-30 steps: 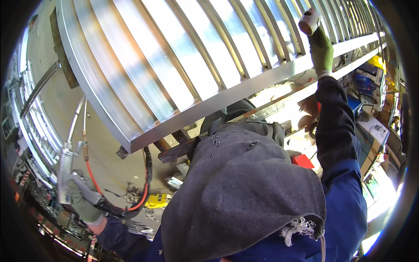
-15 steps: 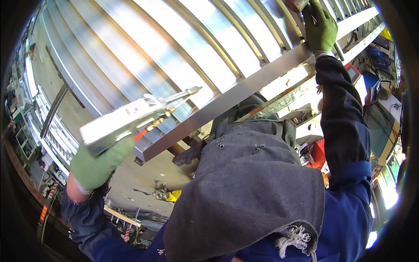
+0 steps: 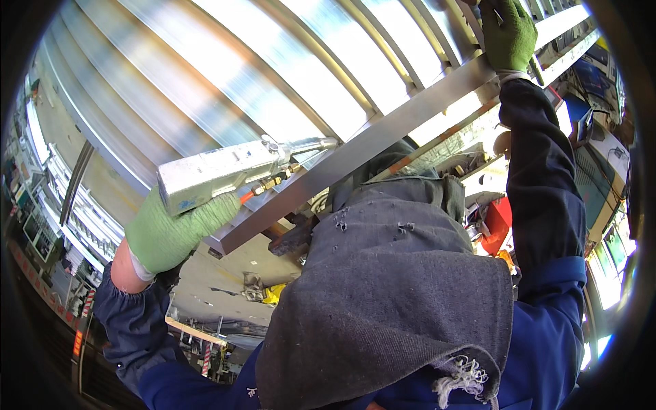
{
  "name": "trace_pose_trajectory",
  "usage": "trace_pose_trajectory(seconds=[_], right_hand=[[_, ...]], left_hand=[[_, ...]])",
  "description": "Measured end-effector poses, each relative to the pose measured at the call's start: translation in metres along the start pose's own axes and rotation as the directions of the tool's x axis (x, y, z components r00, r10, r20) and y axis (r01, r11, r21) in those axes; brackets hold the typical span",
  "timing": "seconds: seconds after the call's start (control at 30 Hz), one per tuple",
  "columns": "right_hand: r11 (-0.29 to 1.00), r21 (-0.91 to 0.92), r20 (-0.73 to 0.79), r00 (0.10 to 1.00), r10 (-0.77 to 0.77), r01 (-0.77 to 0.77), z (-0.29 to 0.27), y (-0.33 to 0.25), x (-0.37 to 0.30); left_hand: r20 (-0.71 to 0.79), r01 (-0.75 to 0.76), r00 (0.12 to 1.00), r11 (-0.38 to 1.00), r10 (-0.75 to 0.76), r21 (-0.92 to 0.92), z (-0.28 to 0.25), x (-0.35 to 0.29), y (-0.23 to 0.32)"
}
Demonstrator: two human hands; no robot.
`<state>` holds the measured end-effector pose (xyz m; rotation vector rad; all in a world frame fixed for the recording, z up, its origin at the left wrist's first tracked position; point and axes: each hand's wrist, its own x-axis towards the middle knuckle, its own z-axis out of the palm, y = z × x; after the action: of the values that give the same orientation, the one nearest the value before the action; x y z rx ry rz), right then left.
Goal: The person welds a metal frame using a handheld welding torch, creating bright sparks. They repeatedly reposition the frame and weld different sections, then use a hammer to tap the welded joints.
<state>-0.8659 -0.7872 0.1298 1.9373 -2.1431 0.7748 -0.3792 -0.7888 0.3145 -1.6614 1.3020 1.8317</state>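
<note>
Silver boxy metal torch (image 3: pixel 222 174) grasped in left hand (image 3: pixel 172 236), we seemingly aim, needing steadiness; grip of right hand (image 3: pixel 509 37) unclear.

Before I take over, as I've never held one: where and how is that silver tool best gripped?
Probably round the lower back of the silver tool, from the lower left, where the left hand wraps it. Its boxy shape narrows rightward to a slim nozzle pointing toward the metal rail, with brass fittings below, so keep off that front end.
</note>
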Motion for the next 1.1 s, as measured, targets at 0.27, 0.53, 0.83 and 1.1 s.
trace_pose_trajectory(seconds=[0.27, 0.53, 0.83, 1.1], right_hand=[[0.994, 0.004, -0.080, 0.991, -0.105, 0.106, 0.006, 0.008, 0.000], [0.996, 0.042, -0.001, 0.997, 0.076, -0.076, 0.003, -0.001, 0.001], [0.998, 0.031, -0.034, 0.998, -0.045, 0.046, 0.004, 0.002, 0.001], [0.998, -0.070, -0.035, 0.999, 0.003, -0.005, 0.006, 0.002, 0.000]], left_hand=[[-0.017, -0.042, 0.999, 0.998, 0.041, -0.050, 0.000, 0.009, -0.016], [-0.023, 0.076, 0.997, 0.997, -0.076, -0.025, -0.008, 0.009, -0.030], [0.025, -0.177, 0.984, 0.983, 0.176, 0.055, -0.010, 0.011, -0.042], [-0.008, 0.098, 0.995, 0.994, -0.099, -0.049, -0.013, 0.006, -0.038]])
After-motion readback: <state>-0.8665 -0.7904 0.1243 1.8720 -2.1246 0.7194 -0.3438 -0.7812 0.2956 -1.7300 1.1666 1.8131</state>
